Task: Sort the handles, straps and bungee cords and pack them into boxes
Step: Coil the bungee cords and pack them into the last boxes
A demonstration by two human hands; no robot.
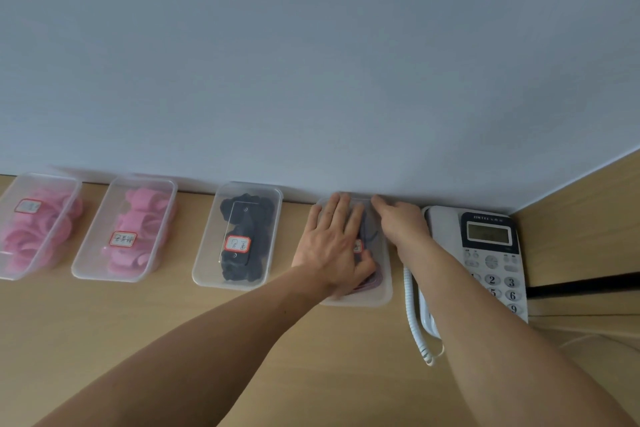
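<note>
At the right end of a row of four, hard against the wall [311, 62] on the wooden desk [173, 329] and just left of a telephone [488, 253]: clear lidded box [379, 296], with dark and purplish coiled cords [371, 282] dimly visible through the plastic. Judged light, thin-walled and somewhat flexible, with a slick lid [381, 263] likely to bow under a push at its middle; contents soft and springy, apt to lift the lid until snapped home. Best taken by the two short ends, or pressed along the rim and corners when closing. Spread nearly flat across the lid, the left hand [332, 246]: fingers straight and pointing toward the wall, thumb bent at the near side, pressing down with nothing gripped. At the far right corner of the same box, the right hand [401, 222]: fingers reaching onto the rim beside the wall, fingertips partly hidden, so pressing or pinching impossible to tell apart. To the left, well apart from both hands, three more lidded, labelled boxes: far-left box [74, 185] and second box [85, 272] with pink items, third box [204, 279] with black items. Probably the seating of the last lid, with the sorting close to done.
</note>
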